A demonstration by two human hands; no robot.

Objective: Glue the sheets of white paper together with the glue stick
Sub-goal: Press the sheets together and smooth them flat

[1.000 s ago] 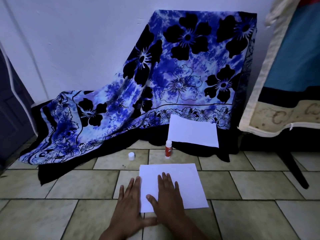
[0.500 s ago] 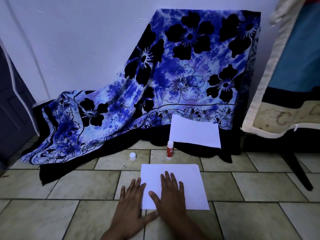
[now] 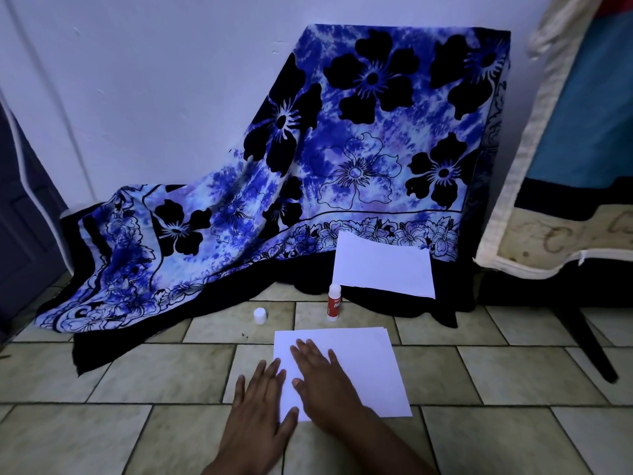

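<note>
White paper sheets (image 3: pixel 363 365) lie stacked flat on the tiled floor in front of me; a second edge shows along the top. My right hand (image 3: pixel 325 389) presses flat on their left half, fingers spread. My left hand (image 3: pixel 257 416) rests flat at the left edge, fingertips on the paper, palm on the tile. Behind the paper the glue stick (image 3: pixel 334 302) stands upright, red label, uncapped. Its white cap (image 3: pixel 260 316) sits on the floor to its left. Another white sheet (image 3: pixel 382 269) leans against the dark cloth hem further back.
A blue and black floral cloth (image 3: pixel 308 173) drapes over furniture against the white wall. A cushioned piece with cream trim (image 3: pixel 561 200) stands at the right, with a dark leg (image 3: pixel 589 344) slanting onto the floor. A dark door (image 3: pixel 17 207) is at the left.
My right hand has slid left and slightly forward across the paper. My left hand stays at the left edge. Glue stick, cap and the back sheet have not moved.
</note>
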